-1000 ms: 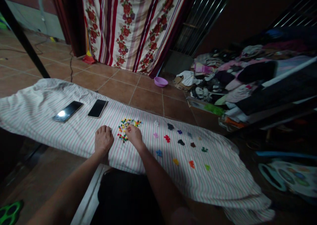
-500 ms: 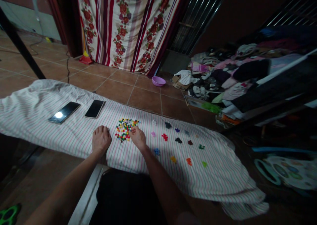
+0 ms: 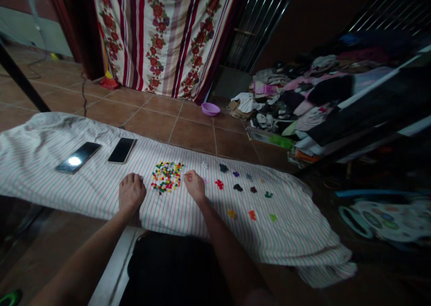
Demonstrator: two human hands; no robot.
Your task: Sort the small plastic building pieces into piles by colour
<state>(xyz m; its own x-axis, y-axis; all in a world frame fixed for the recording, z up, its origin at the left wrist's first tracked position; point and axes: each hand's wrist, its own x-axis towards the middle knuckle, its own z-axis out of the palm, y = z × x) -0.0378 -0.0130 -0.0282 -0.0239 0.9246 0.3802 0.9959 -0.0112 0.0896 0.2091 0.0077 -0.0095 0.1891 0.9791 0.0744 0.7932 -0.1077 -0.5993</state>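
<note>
My right hand [image 3: 195,185] is just right of a mixed heap of small coloured pieces [image 3: 166,176]. Its fingers are pinched together; what they hold, if anything, is too small to make out. Palm down on the striped cloth [image 3: 188,216], left of the heap, rests my left hand [image 3: 132,192], holding nothing, its fingers loosely bent. Small single-colour piles lie to the right, among them red [image 3: 219,184], black [image 3: 238,187], yellow [image 3: 231,214], orange [image 3: 252,215] and light green [image 3: 272,217]. A pink pile [image 3: 204,180] is partly covered by my right hand.
Two phones [image 3: 121,150] [image 3: 78,157] lie on the cloth at the left. Beyond the table, a purple basin [image 3: 210,109] stands on the tiled floor before a floral curtain [image 3: 158,41]. Clothes [image 3: 286,95] are heaped at the right.
My right hand has moved from the heap's right part to the right, clear of it, still pinched. My left hand stays on the cloth. The whole view has shifted slightly.
</note>
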